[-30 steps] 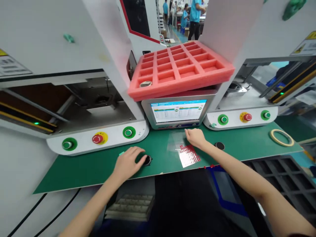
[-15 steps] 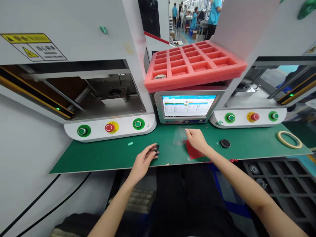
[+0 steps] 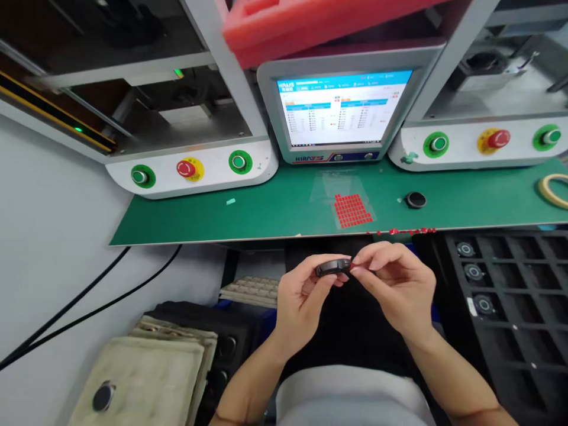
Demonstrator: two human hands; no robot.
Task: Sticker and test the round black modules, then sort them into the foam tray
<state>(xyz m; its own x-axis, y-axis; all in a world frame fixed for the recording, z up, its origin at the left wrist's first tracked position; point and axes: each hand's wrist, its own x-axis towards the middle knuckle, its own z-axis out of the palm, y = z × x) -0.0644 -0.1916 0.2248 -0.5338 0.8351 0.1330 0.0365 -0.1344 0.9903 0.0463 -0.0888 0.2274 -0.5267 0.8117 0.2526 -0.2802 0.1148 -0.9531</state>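
Observation:
My left hand [image 3: 298, 299] grips a black round watch case [image 3: 331, 268] by its edge, tilted so its side faces me. Thumb and fingertips of my right hand [image 3: 397, 290] are pinched at the watch case's right end, on a small red sticker [image 3: 352, 266] that is mostly covered. Both hands are in front of the bench edge, above my lap. Beyond them, a clear sheet of small red stickers [image 3: 352, 210] lies flat on the green bench [image 3: 190, 216]. A second round watch case [image 3: 416, 200] rests to the right of that sheet.
A monitor [image 3: 344, 112] stands behind the bench under a red foam tray [image 3: 310, 26]. Machines with green buttons and red stop knobs [image 3: 185, 168] flank it. At right, a black tray [image 3: 523, 296] holds watch cases. Stacked pale trays [image 3: 146, 378] sit lower left; a tape roll [image 3: 554, 190] lies far right.
My right hand has left the sticker sheet with a red sticker. Both hands came back toward my body and met at the watch case. The view has tilted down.

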